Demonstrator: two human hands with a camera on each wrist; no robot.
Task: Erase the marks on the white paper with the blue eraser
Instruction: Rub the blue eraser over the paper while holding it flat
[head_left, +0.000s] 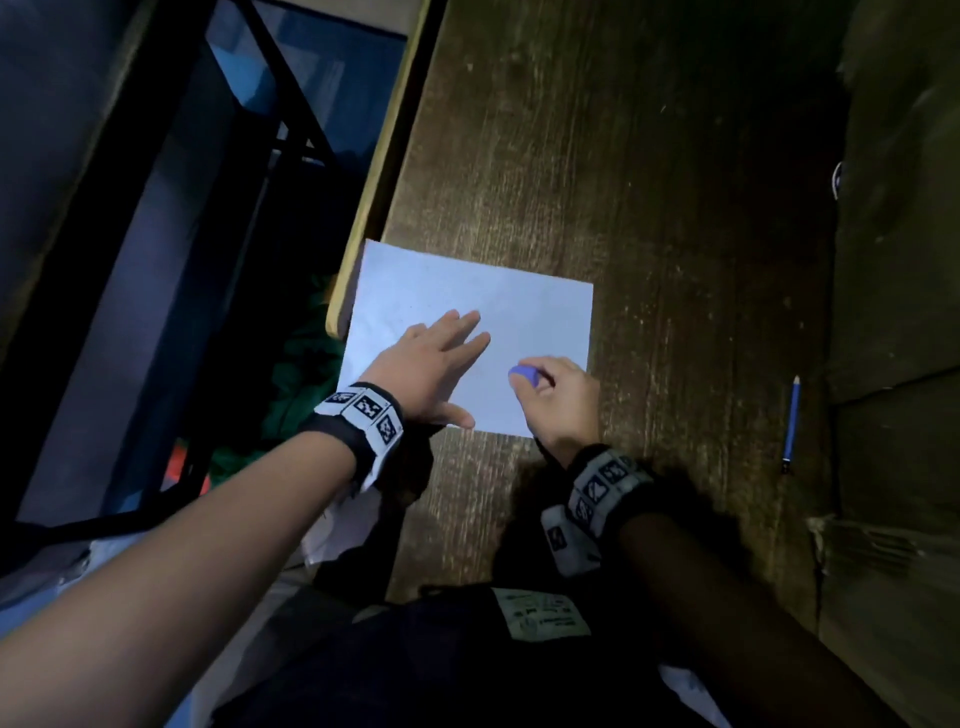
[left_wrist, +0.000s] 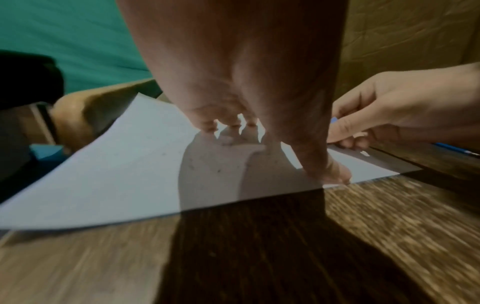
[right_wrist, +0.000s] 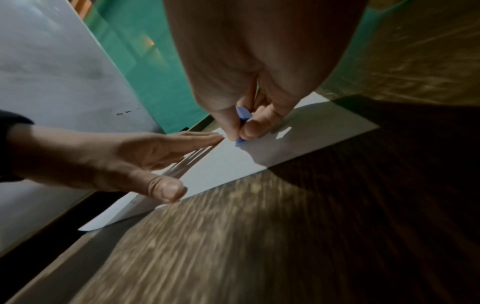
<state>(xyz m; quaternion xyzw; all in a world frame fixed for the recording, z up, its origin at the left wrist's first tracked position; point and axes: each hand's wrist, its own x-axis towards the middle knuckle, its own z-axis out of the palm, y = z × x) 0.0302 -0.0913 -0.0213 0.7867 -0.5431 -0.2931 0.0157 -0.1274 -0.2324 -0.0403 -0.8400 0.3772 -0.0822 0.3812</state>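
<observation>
The white paper (head_left: 467, 332) is laid on the table (head_left: 649, 182), one edge overhanging the table's left side. It is pinned flat by the left hand (head_left: 436, 364), fingers straight and spread — presumably so the sheet cannot slide or crumple under rubbing. The blue eraser (head_left: 523, 375) is pinched in the grip of the right hand (head_left: 558, 402), its lower tip set on the paper near the right edge. The marks are barely made out — only faint specks show. A blue pencil (head_left: 790, 423) is left well apart.
</observation>
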